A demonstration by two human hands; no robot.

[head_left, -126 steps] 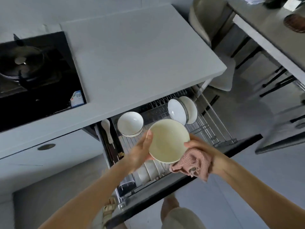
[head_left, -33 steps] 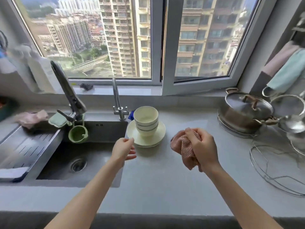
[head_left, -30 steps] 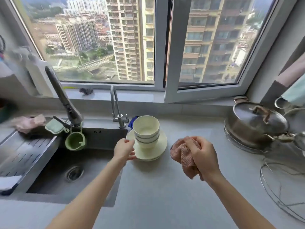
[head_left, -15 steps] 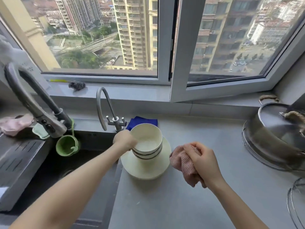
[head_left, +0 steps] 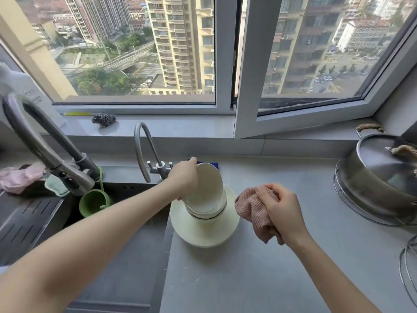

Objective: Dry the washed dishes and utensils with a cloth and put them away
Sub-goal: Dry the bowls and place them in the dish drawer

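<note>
Countertop (head_left: pixel 293 256) | left grip (head_left: pixel 184 179) holds top bowl (head_left: pixel 205 190) | mouth tilted rightward

A home kitchen: sink (head_left: pixel 126 256), faucet (head_left: pixel 42 145), steel pot (head_left: pixel 379 184).

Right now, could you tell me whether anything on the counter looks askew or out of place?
Only the top bowl: it leans steeply over the stacked bowls on the plate, because the left hand grips its rim. The right hand holds the pink cloth. Nothing looks spilled or broken.
</note>
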